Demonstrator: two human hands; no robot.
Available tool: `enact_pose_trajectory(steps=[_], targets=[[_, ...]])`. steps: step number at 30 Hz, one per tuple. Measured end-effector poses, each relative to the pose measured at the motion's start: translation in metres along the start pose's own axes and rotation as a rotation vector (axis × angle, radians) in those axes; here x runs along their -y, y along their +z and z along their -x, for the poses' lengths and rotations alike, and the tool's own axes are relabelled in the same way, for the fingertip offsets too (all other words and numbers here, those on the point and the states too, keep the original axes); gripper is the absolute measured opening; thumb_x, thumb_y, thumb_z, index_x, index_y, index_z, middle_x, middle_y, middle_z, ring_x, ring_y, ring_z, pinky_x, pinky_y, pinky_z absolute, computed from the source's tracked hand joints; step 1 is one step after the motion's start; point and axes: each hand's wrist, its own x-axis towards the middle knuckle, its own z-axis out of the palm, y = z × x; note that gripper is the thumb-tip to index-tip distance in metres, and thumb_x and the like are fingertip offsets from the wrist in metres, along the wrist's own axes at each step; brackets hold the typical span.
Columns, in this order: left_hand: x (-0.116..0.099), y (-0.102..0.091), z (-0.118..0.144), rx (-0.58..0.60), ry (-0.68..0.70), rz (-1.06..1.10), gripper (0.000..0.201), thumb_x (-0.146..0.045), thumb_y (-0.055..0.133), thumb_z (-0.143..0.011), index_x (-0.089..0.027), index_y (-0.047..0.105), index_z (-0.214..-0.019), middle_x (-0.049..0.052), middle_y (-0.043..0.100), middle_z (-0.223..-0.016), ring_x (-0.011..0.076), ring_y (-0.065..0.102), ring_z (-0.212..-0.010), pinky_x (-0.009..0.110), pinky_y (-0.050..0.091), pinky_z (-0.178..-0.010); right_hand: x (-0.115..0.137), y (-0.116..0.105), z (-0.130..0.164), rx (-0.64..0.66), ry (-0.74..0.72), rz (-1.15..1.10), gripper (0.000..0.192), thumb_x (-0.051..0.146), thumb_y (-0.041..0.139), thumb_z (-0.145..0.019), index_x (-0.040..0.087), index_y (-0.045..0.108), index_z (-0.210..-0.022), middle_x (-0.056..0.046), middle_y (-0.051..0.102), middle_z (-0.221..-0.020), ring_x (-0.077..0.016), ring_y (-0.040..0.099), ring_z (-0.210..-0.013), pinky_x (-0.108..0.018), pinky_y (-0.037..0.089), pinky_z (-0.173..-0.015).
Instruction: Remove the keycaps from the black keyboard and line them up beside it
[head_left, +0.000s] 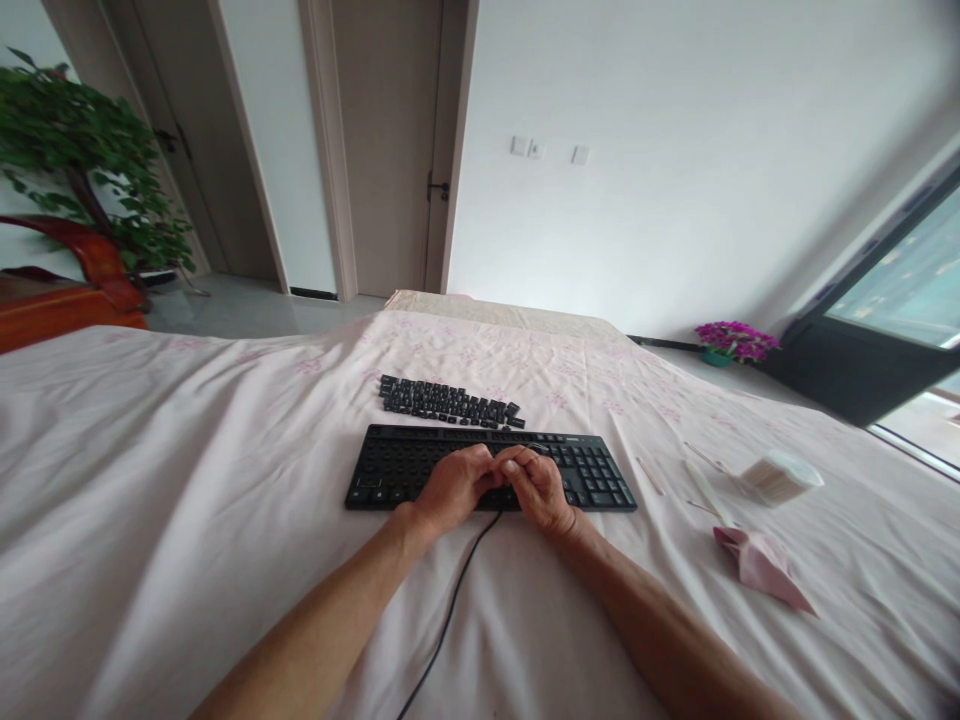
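Note:
A black keyboard (390, 470) lies on a pale pink sheet (187, 480), its cable (450, 610) running toward me. Many of its keys appear removed; a pile of loose black keycaps (442, 400) sits just behind it. My left hand (450, 490) and my right hand (540, 488) rest together over the keyboard's middle, fingertips meeting and curled. Something small may be pinched between them, but it is too small to make out.
To the right lie a round tub of cotton swabs (780, 476), a few loose sticks (649, 476) and a crumpled pink cloth (761, 565). A potted plant (82, 150) stands far left, purple flowers (735, 340) by the window at right.

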Motion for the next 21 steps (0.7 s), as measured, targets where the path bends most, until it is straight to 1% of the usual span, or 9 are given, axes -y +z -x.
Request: enact_pose_trajectory(steps=[3, 6, 10, 11, 13, 15, 17, 19, 21], targets=[[0.002, -0.004, -0.001, 0.005, 0.023, 0.065, 0.020, -0.029, 0.054, -0.087, -0.017, 0.062, -0.072, 0.000, 0.056, -0.077, 0.0143, 0.054, -0.076, 0.026, 0.042, -0.071, 0.002, 0.001, -0.004, -0.044, 0.027, -0.002, 0.035, 0.040, 0.039, -0.095, 0.020, 0.056, -0.073, -0.002, 0.056, -0.066, -0.0137, 0.053, -0.059, -0.026, 0.046, -0.061], [0.004, -0.008, -0.001, -0.011, 0.016, 0.123, 0.016, -0.023, 0.055, -0.086, -0.017, 0.062, -0.073, 0.001, 0.057, -0.083, 0.0140, 0.055, -0.080, 0.024, 0.043, -0.072, 0.002, 0.003, -0.007, -0.045, 0.040, -0.031, 0.035, 0.040, 0.040, -0.095, 0.019, 0.056, -0.072, -0.002, 0.056, -0.066, -0.0133, 0.052, -0.058, -0.026, 0.045, -0.060], [0.005, -0.010, -0.001, -0.032, -0.034, 0.165, 0.006, -0.013, 0.059, -0.078, -0.016, 0.061, -0.074, 0.001, 0.057, -0.082, 0.0129, 0.056, -0.077, 0.022, 0.044, -0.070, 0.002, 0.004, -0.008, -0.019, 0.023, -0.042, 0.035, 0.037, 0.039, -0.096, 0.018, 0.060, -0.076, -0.004, 0.061, -0.073, -0.0150, 0.057, -0.068, -0.027, 0.047, -0.066], [0.006, -0.009, -0.002, -0.038, -0.048, 0.173, 0.007, -0.009, 0.059, -0.075, -0.016, 0.061, -0.075, 0.000, 0.057, -0.082, 0.0127, 0.057, -0.077, 0.022, 0.045, -0.069, 0.002, 0.003, -0.008, -0.017, 0.001, -0.018, 0.033, 0.036, 0.039, -0.096, 0.019, 0.062, -0.079, -0.004, 0.062, -0.075, -0.0156, 0.058, -0.071, -0.028, 0.048, -0.069], [0.008, -0.008, -0.003, -0.060, -0.075, 0.200, 0.019, -0.003, 0.058, -0.071, -0.016, 0.063, -0.083, 0.001, 0.058, -0.086, 0.0124, 0.058, -0.077, 0.022, 0.046, -0.070, 0.005, -0.002, -0.009, -0.022, -0.065, 0.090, 0.030, 0.033, 0.040, -0.096, 0.020, 0.065, -0.085, -0.005, 0.065, -0.078, -0.0170, 0.059, -0.077, -0.030, 0.048, -0.075], [0.011, -0.006, -0.004, -0.099, -0.109, 0.237, 0.030, 0.000, 0.056, -0.069, -0.017, 0.064, -0.093, 0.002, 0.059, -0.092, 0.0124, 0.060, -0.079, 0.023, 0.048, -0.072, 0.009, -0.007, -0.011, -0.040, -0.136, 0.228, 0.026, 0.028, 0.041, -0.096, 0.022, 0.066, -0.094, -0.005, 0.066, -0.081, -0.0187, 0.058, -0.083, -0.033, 0.046, -0.082], [0.015, -0.003, -0.006, -0.145, -0.150, 0.285, 0.037, -0.001, 0.056, -0.069, -0.018, 0.062, -0.102, 0.003, 0.060, -0.096, 0.0124, 0.061, -0.079, 0.025, 0.049, -0.073, 0.013, -0.013, -0.015, -0.043, -0.178, 0.333, 0.026, 0.025, 0.040, -0.096, 0.022, 0.065, -0.104, -0.005, 0.066, -0.082, -0.0195, 0.058, -0.087, -0.034, 0.045, -0.085], [0.018, -0.001, -0.006, -0.182, -0.190, 0.337, 0.039, -0.003, 0.058, -0.069, -0.018, 0.060, -0.105, 0.004, 0.059, -0.098, 0.0125, 0.062, -0.079, 0.025, 0.050, -0.073, 0.015, -0.016, -0.018, 0.002, -0.182, 0.405, 0.028, 0.024, 0.037, -0.096, 0.021, 0.062, -0.109, -0.006, 0.065, -0.085, -0.0190, 0.058, -0.087, -0.033, 0.045, -0.083], [0.020, -0.001, -0.006, -0.222, -0.222, 0.395, 0.038, -0.006, 0.060, -0.070, -0.018, 0.059, -0.106, 0.003, 0.059, -0.097, 0.0124, 0.063, -0.079, 0.025, 0.050, -0.074, 0.015, -0.015, -0.020, 0.063, -0.129, 0.490, 0.028, 0.024, 0.035, -0.097, 0.020, 0.061, -0.108, -0.007, 0.066, -0.088, -0.0177, 0.059, -0.084, -0.029, 0.045, -0.078]])
